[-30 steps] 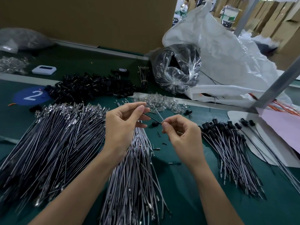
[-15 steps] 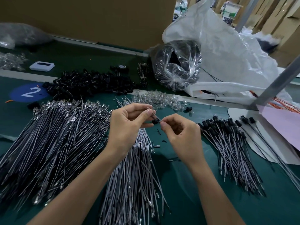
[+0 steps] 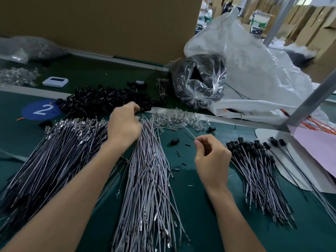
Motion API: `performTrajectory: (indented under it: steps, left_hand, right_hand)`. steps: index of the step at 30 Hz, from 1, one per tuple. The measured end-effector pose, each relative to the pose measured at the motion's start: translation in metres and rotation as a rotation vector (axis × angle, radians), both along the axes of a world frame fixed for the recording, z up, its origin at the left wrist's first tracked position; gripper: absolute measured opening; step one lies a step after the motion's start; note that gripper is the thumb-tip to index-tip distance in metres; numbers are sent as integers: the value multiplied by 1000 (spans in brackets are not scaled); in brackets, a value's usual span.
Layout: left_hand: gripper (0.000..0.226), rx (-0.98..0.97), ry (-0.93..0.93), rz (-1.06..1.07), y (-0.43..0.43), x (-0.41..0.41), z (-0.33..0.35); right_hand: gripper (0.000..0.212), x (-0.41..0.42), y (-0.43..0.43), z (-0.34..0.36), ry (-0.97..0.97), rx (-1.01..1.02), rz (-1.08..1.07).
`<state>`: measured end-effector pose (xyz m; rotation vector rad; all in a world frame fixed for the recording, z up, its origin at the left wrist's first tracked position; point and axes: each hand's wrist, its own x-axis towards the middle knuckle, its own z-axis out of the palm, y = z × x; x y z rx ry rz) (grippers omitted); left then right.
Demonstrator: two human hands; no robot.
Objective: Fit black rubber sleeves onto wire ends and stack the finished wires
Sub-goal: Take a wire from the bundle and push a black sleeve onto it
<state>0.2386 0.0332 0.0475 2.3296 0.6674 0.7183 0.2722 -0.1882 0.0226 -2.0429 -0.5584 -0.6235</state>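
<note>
A thin wire (image 3: 190, 134) is pinched at its near end between thumb and forefinger of the right hand (image 3: 211, 160), whose other fingers are curled in. The wire slants away from the pinch toward 11 o'clock, just above the green desk (image 3: 200, 206). A loose sleeve (image 3: 175, 141) lies on the desk at 9 o'clock from that pinch, near it but apart.

The left hand (image 3: 124, 124) reaches to the near edge of the heap of black sleeves (image 3: 101, 102), fingers bent down against it. Whether they hold one cannot be told. Under its wrist, and running toward 6 o'clock, lies the middle bundle of bare wires (image 3: 147, 179). A larger heap of wires (image 3: 54, 153) spreads at 8 o'clock.

The finished wires (image 3: 258, 170), black caps at their far ends, are stacked at 3 o'clock from the right hand. Clear plastic bits (image 3: 178, 119) lie at 12 o'clock of the pinched wire, and beyond them stand a clear bag (image 3: 200, 82) of dark parts and a white sack (image 3: 254, 70).
</note>
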Motion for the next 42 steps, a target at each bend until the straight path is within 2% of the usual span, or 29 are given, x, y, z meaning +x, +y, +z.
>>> performTrajectory:
  steps: [3, 6, 10, 15, 22, 29, 34, 37, 39, 42]
  left_hand:
    - [60, 215, 270, -43, 23, 24, 0]
    - [57, 263, 405, -117, 33, 42, -3]
    - [28, 265, 377, -103, 45, 55, 0]
    - [18, 387, 374, -133, 52, 57, 3]
    - [14, 538, 411, -209, 55, 56, 2]
    - [31, 604, 423, -266, 54, 59, -2]
    - [18, 491, 307, -216, 48, 56, -8]
    - [13, 180, 69, -186, 37, 50, 4]
    - [11, -18, -62, -241, 22, 37, 13]
    - [14, -293, -132, -357, -7, 6, 15]
  right_hand:
    - [8, -1, 4, -5, -19, -42, 7]
    - [8, 0, 6, -7, -18, -48, 25]
    - [8, 0, 7, -8, -23, -43, 48]
    - [7, 1, 8, -9, -23, -51, 73]
    - [7, 5, 10, -9, 5, -25, 56]
    - [7, 7, 14, -9, 38, -14, 70]
    - [7, 8, 14, -9, 34, -19, 69]
    - [6, 9, 14, -9, 29, -12, 62]
    - [6, 9, 13, -9, 25, 4, 57]
    - [9, 8, 12, -7, 20, 40, 49]
